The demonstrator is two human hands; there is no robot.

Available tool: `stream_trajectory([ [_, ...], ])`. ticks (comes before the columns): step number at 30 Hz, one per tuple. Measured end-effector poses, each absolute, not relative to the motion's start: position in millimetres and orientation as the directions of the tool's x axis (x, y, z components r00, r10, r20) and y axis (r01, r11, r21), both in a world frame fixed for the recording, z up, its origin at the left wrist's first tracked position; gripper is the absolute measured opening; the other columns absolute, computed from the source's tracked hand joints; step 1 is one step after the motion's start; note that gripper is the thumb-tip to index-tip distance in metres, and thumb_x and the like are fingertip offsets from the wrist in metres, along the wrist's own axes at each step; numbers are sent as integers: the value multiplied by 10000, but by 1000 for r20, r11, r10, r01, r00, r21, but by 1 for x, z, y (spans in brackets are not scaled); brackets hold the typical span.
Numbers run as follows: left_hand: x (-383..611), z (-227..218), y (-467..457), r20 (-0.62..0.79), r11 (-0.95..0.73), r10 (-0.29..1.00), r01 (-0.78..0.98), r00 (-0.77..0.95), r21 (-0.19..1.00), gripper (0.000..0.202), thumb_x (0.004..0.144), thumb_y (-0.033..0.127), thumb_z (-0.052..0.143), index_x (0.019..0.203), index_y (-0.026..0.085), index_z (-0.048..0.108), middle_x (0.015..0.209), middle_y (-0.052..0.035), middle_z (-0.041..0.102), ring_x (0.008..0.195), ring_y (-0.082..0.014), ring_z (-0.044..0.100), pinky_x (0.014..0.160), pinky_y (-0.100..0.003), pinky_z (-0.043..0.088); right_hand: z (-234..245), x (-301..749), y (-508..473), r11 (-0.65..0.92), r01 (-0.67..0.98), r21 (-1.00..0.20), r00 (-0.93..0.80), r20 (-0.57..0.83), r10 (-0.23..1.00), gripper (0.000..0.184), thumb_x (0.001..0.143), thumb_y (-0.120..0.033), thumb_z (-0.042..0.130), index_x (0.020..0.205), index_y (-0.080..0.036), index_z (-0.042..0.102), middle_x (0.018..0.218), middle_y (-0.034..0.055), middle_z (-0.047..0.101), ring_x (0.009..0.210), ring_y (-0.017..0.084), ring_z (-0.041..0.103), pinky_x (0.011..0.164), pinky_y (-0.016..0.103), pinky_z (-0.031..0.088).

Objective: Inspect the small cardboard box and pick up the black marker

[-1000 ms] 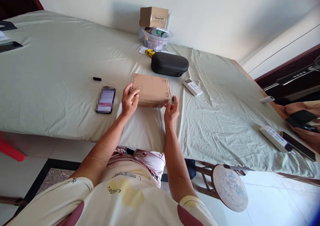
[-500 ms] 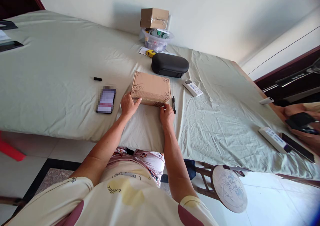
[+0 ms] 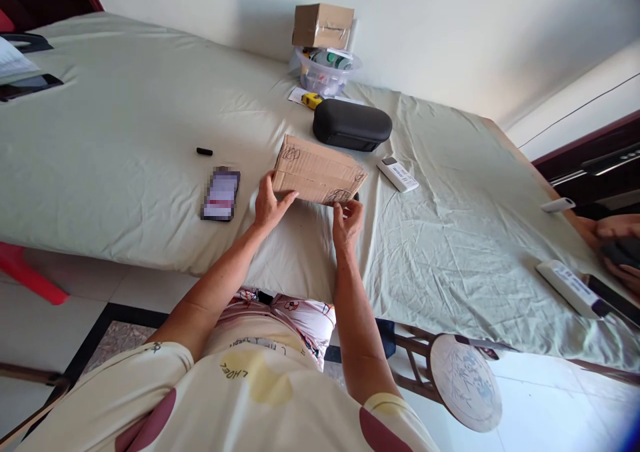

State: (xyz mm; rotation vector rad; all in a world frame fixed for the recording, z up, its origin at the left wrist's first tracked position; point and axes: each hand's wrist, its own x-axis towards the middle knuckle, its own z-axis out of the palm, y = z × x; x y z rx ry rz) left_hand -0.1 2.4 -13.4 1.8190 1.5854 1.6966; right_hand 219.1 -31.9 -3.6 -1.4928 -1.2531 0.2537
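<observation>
A brown cardboard box (image 3: 317, 171) with dark scribbles near its corners is tilted up off the cloth in front of me. My left hand (image 3: 271, 205) grips its near left corner, the thumb along the lower edge. At the lower right edge, my right hand (image 3: 347, 222) pinches the cardboard between thumb and fingers. A dark bit of the marker shows just behind the right fingers; the rest is hidden. Left of the box lie a phone (image 3: 221, 195) with a blurred screen and a small black cap (image 3: 205, 151).
Behind the box sit a black hard case (image 3: 353, 125), a yellow tape measure (image 3: 312, 100) and a clear plastic tub (image 3: 325, 79) under another carton (image 3: 323, 25). A white device (image 3: 397, 175) lies to the right. Another person's hands (image 3: 620, 242) show at the right edge.
The box, lying flat before, has been lifted and tilted by both hands, so a different scribbled face shows. My view has shifted slightly.
</observation>
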Motion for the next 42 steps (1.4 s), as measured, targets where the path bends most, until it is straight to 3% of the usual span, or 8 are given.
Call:
stream_trajectory([
  [5,18,-12,-9,575,-396,782,519,-242,758,1031,839,683,768,1570,176,247,1586,-275,446,1506,-381,456,1234,-541,405,-5,206,-37,216,633,-743,397,551,734,666,893,-601,666,1401,-230,449,1254,117,600,862,197,657,822,405,578],
  [12,40,-20,-20,579,-339,758,577,-299,743,1113,799,716,793,1580,170,217,1514,-289,495,1441,-402,523,1178,-558,462,-8,190,-38,95,670,-737,458,510,728,989,786,-711,769,1506,-204,318,1254,161,527,976,274,592,912,509,548],
  [17,36,-21,-17,605,-357,737,585,-302,728,1062,827,709,771,1581,190,233,1484,-263,534,1405,-383,564,1147,-534,497,-10,193,-36,129,680,-722,474,568,673,782,829,-696,739,1377,-221,445,1140,103,576,901,237,604,880,463,554],
  [21,29,-17,-14,602,-362,735,571,-311,737,988,865,702,734,1578,198,271,1479,-240,553,1397,-363,573,1154,-513,491,-4,202,-36,174,589,-789,481,515,709,588,915,-624,646,1313,-210,520,1149,96,615,829,195,619,827,402,545],
  [27,20,-7,-14,666,-419,687,591,-289,689,759,979,741,517,1505,203,420,1384,-190,631,1277,-304,641,1058,-452,549,10,215,-41,256,533,-807,509,547,664,454,992,-603,509,1150,-193,625,1014,68,660,857,192,613,833,364,526],
  [34,8,6,-14,674,-438,647,550,-356,711,507,1088,614,363,1155,208,660,1021,-89,704,956,-185,698,820,-297,567,15,221,-42,373,481,-793,580,607,543,394,983,-594,521,974,-209,606,880,24,582,803,165,580,780,319,499],
  [38,8,5,-11,667,-454,651,519,-362,724,432,1093,559,399,1091,206,648,997,-84,700,936,-190,688,813,-298,554,13,222,-37,339,436,-833,585,549,597,347,955,-552,561,998,-210,601,853,1,590,759,141,577,741,282,489],
  [42,8,-1,-5,514,-299,787,517,-342,802,112,1036,292,560,1073,203,617,1022,-87,699,975,-223,687,869,-333,547,7,224,-33,263,453,-852,554,500,665,279,937,-460,544,1045,-210,605,931,24,650,805,151,622,766,288,501],
])
